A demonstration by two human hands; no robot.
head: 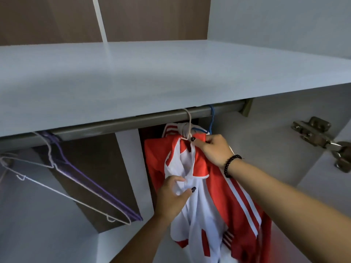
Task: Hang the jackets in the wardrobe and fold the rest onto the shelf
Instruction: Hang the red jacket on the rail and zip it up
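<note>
1. Your right hand [214,149] pinches the red-and-white track jacket [212,196] at its collar.
2. Your left hand [171,196] grips its white front.
3. The jacket hangs from the rail [133,120], at five o'clock of the shelf [152,73].

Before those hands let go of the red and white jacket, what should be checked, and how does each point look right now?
1. Beige hanger hook over the rail: ok.
2. Red and white jacket seated on its hanger: cannot tell; the collar is bunched.
3. Right hand grips the collar by the hook: ok.
4. Left hand pinches the white front panel: ok.
5. Room beside the blue hanger with another garment behind: not ok, they are crowded together.
6. Empty hangers further left hang apart from the jacket: ok.
</note>
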